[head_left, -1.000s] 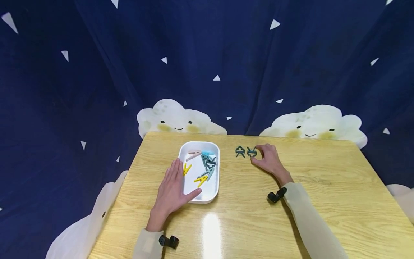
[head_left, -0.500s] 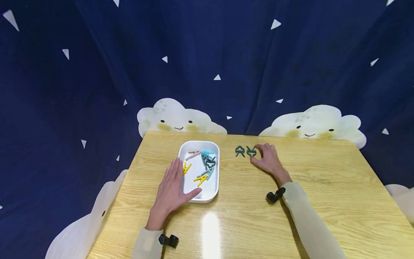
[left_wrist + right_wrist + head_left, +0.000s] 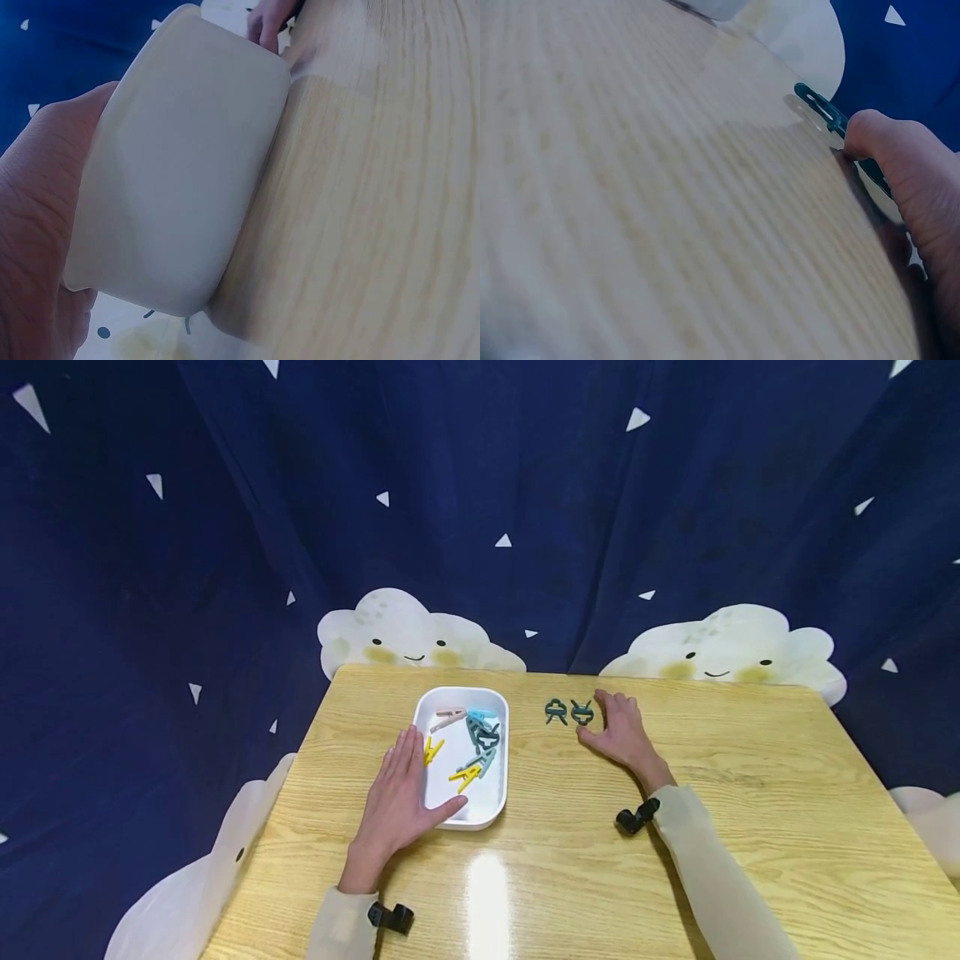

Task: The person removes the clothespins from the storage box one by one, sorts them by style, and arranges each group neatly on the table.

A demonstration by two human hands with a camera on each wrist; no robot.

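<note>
A white tray point(image 3: 465, 822) stands left of the table's middle, with several pegs in it: two yellow, a pink, a light blue, grey-green ones and a dark green clip point(image 3: 487, 739). My left hand point(image 3: 393, 802) lies along the tray's left side, fingers straight and thumb over the near corner. Two dark green clips lie side by side on the table, the left clip point(image 3: 556, 711) and the right clip point(image 3: 582, 713). Around the right clip, my right hand point(image 3: 622, 735) has its thumb and fingers spread apart. In the right wrist view the thumb partly hides the green clips point(image 3: 821, 107).
The wooden table point(image 3: 600, 877) carries the tray and clips. Behind its far edge hangs a dark blue curtain point(image 3: 450, 460) with white triangles and smiling clouds. Both wrists wear small black cameras point(image 3: 637, 817).
My right thumb and fingers have spread wider, coming away from the right clip, which has shifted very slightly left. My left hand and the tray stay where they were.
</note>
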